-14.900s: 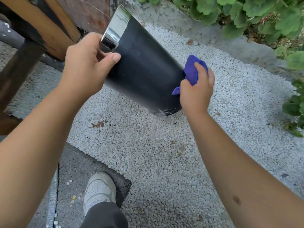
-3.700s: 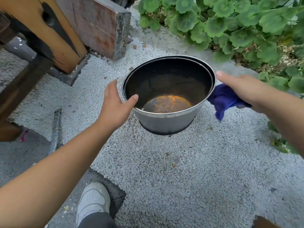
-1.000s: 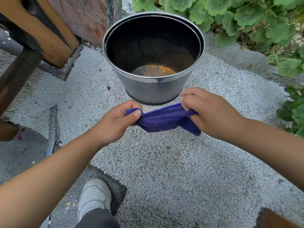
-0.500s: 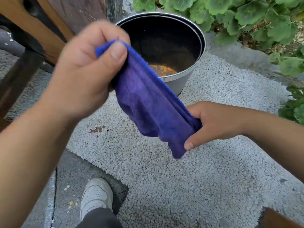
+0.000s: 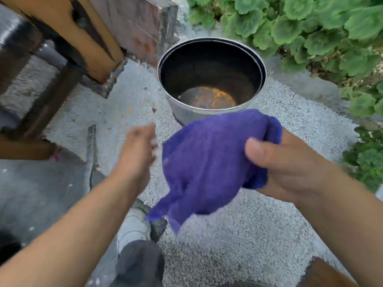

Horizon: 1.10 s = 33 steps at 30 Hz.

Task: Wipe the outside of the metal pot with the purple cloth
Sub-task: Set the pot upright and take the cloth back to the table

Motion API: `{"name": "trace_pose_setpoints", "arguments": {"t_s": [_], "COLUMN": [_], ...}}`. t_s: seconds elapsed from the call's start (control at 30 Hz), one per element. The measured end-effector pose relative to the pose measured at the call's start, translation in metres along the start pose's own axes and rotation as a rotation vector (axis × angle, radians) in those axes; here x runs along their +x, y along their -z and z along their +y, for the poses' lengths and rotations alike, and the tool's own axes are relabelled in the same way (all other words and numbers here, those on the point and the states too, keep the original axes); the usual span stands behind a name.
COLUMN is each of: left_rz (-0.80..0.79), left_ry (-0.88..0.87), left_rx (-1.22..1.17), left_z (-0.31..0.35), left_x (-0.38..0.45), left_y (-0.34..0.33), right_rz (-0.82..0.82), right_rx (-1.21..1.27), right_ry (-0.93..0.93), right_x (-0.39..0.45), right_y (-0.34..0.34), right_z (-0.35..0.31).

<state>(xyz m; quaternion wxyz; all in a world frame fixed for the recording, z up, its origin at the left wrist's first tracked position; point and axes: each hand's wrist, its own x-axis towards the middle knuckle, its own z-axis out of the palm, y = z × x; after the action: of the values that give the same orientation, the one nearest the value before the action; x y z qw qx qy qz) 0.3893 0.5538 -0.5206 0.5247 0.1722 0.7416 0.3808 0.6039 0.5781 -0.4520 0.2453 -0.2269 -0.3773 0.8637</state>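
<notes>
Because the metal pot (image 5: 211, 79) stands upright on loose white gravel (image 5: 259, 235) with neither hand on it, a hard wipe against its side could tip it or slide it across the stones; steadying the rim first would likely prevent that. It sits just beyond both hands, between a weathered wooden bench (image 5: 62, 38) on the left and leafy green plants (image 5: 310, 27) on the right, and its bottom shows orange rust inside.

Next in size, the purple cloth (image 5: 209, 168) hangs in front of the pot's near wall, bunched at the top with a loose corner dangling low. That trailing corner could drag on the gravel and pick up grit, which might then scratch or smear the metal.

At the cloth's upper right, the right hand (image 5: 290, 168) grips it, thumb on the near side and fingers curled behind the fabric. With only one hand holding, the cloth could slip.

Smaller and blurred, the left hand (image 5: 138, 150) floats just left of the cloth with its fingers (image 5: 150, 131) loosely extended and apart, holding nothing and touching nothing that can be made out.

A white shoe (image 5: 132, 226) shows below.
</notes>
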Motion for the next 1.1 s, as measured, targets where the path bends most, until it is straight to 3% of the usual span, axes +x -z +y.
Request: {"name": "trace_pose_setpoints", "arguments": {"t_s": [0.07, 0.1, 0.2, 0.3, 0.4, 0.43, 0.57, 0.73, 0.8, 0.93, 1.1], "left_rz": [-0.259, -0.408, -0.648, -0.762, -0.868, -0.864, -0.772, -0.934, -0.840, -0.495, -0.157], "left_ry": [0.396, 0.429, 0.188, 0.159, 0.316, 0.332, 0.260, 0.153, 0.136, -0.019, -0.150], "left_rx": [-0.157, -0.155, -0.351, -0.443, -0.373, -0.416, -0.644, -0.840, -0.869, -0.924, -0.539], "left_z": [-0.014, -0.016, -0.005, 0.027, 0.063, 0.073, 0.119, 0.198, 0.223, 0.261, 0.280], "left_x": [-0.027, -0.043, -0.081, -0.105, -0.143, -0.161, -0.253, -0.384, -0.432, -0.505, -0.566], "left_y": [0.005, 0.007, 0.003, 0.004, 0.005, 0.004, 0.007, 0.043, 0.056, 0.087, 0.146], "right_rz": [0.182, 0.268, 0.453, 0.440, 0.274, 0.251, 0.337, 0.381, 0.411, 0.393, 0.347], "right_rx": [0.115, 0.144, 0.022, -0.529, -1.185, -1.233, -0.654, 0.067, 0.097, 0.016, -0.113], "right_ry": [-0.045, -0.093, -0.226, -0.301, -0.199, -0.147, -0.118, -0.171, -0.185, -0.108, -0.040], "right_x": [-0.005, -0.007, -0.017, -0.037, -0.066, -0.078, -0.126, -0.197, -0.223, -0.270, -0.291], "right_y": [-0.008, -0.013, -0.033, -0.064, -0.101, -0.115, -0.171, -0.248, -0.279, -0.325, -0.358], "right_z": [-0.008, -0.012, -0.036, -0.071, -0.118, -0.135, -0.205, -0.274, -0.301, -0.360, -0.413]}}
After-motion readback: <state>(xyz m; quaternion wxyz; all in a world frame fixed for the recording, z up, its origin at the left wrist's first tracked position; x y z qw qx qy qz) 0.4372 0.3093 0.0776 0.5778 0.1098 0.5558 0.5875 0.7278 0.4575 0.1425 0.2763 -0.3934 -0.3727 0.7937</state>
